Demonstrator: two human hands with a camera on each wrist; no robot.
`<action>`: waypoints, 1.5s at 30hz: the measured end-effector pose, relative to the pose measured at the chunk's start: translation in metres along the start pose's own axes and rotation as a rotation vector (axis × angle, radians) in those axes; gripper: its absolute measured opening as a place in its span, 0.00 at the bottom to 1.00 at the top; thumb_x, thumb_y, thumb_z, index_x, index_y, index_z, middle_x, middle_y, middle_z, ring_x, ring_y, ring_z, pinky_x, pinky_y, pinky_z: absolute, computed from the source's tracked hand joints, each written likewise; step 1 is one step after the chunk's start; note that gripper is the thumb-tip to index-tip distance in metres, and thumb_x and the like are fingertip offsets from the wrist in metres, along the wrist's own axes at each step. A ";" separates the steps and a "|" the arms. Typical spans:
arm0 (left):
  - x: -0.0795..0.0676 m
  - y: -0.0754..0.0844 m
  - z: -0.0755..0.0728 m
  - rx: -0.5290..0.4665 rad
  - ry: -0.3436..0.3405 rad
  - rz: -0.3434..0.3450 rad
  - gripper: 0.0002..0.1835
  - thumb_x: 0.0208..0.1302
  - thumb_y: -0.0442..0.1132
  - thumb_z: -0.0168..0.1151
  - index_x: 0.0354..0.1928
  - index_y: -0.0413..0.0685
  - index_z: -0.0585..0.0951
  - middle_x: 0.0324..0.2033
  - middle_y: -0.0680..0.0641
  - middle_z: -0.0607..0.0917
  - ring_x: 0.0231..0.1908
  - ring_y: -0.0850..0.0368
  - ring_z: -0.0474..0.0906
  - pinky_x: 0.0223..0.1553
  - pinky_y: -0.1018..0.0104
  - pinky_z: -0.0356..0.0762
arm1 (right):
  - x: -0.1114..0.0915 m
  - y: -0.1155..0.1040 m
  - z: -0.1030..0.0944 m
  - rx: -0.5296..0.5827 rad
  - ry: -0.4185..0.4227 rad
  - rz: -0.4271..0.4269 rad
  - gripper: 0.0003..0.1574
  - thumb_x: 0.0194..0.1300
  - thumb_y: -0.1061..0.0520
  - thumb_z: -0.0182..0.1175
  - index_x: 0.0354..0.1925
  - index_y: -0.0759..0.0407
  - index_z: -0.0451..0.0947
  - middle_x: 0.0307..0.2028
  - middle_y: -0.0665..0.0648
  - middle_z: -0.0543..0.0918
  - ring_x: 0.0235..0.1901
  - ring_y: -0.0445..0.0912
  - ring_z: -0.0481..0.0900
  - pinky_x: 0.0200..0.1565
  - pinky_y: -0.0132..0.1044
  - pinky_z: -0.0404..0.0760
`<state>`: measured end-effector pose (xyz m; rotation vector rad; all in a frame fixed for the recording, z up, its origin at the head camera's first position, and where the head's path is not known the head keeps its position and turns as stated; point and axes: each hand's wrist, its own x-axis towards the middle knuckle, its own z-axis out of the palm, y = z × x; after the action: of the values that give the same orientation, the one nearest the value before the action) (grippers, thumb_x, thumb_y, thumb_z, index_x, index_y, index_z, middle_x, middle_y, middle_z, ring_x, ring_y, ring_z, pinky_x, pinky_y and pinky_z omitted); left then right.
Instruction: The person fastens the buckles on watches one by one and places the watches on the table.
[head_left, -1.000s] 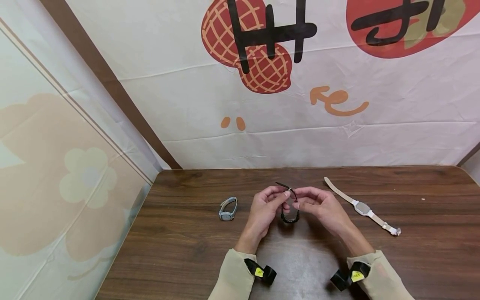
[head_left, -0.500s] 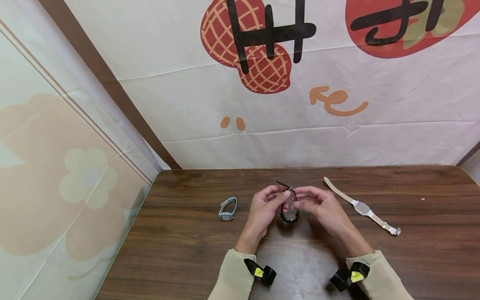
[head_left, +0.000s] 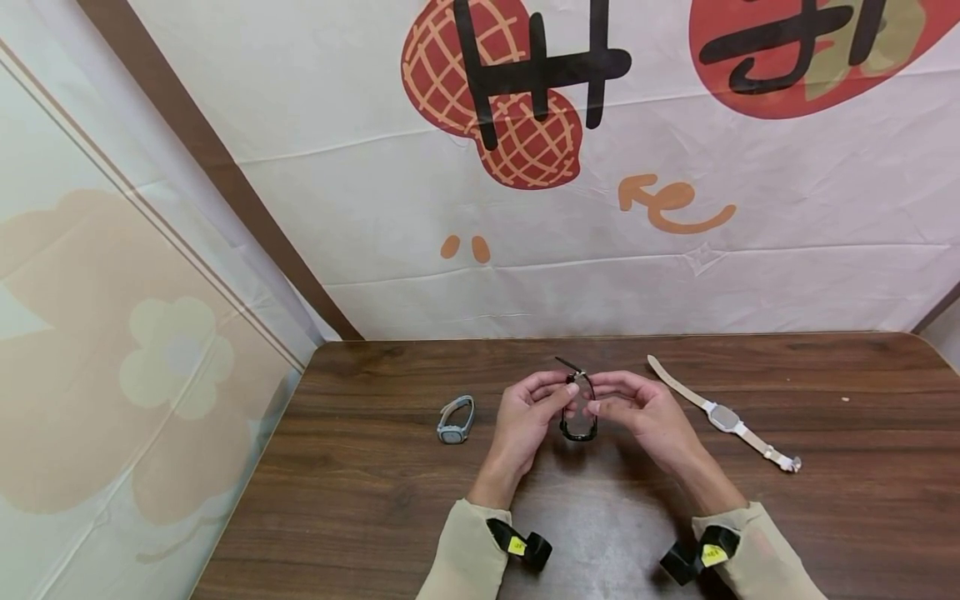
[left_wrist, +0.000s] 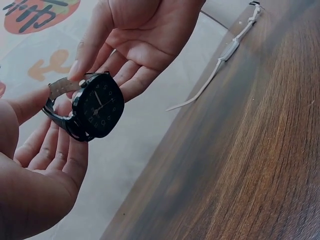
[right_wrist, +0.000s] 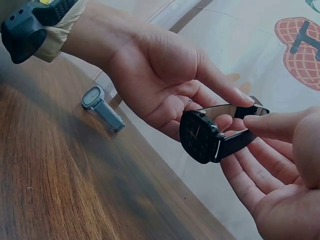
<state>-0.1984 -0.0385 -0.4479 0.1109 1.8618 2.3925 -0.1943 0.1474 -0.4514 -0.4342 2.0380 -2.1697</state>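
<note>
Both hands hold a black wristwatch above the table, its strap bent round into a loop. With thumb and fingers, my left hand pinches the strap near the buckle. My right hand grips the other side of the strap between thumb and fingers. A loose strap end pokes up past the fingertips in the head view. The dark dial with pale numerals faces outward in the left wrist view. In the right wrist view the strap has a lighter inner side; fingers partly cover the buckle.
A blue-grey watch, its strap looped, rests on the wooden table left of the hands. To the right, a white watch lies stretched out flat. Printed cloth hangs behind the table's back edge.
The black watch has risen very slightly, and its free strap end stands a little higher. Both hands keep their hold in nearly the same place.
</note>
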 end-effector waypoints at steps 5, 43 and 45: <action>0.000 0.000 0.001 -0.007 -0.007 -0.007 0.13 0.62 0.31 0.67 0.47 0.31 0.82 0.33 0.49 0.87 0.28 0.62 0.82 0.35 0.70 0.82 | 0.000 0.000 0.000 0.012 -0.014 -0.016 0.27 0.66 0.65 0.63 0.60 0.72 0.69 0.43 0.51 0.87 0.42 0.44 0.87 0.46 0.36 0.84; -0.002 0.001 0.000 0.025 -0.099 -0.077 0.14 0.63 0.33 0.68 0.48 0.32 0.81 0.31 0.50 0.86 0.29 0.60 0.82 0.33 0.70 0.81 | 0.000 0.000 0.000 -0.055 0.037 -0.083 0.21 0.64 0.67 0.64 0.53 0.73 0.72 0.42 0.48 0.84 0.40 0.40 0.86 0.44 0.32 0.83; -0.003 0.001 0.000 0.025 -0.098 -0.077 0.14 0.63 0.32 0.67 0.48 0.32 0.81 0.31 0.50 0.85 0.29 0.60 0.82 0.33 0.69 0.81 | 0.000 0.000 0.000 -0.062 0.043 -0.074 0.20 0.64 0.66 0.65 0.52 0.73 0.73 0.41 0.48 0.84 0.40 0.40 0.86 0.44 0.32 0.83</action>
<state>-0.1954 -0.0392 -0.4464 0.1520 1.8186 2.2712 -0.1940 0.1469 -0.4515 -0.4818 2.1492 -2.1806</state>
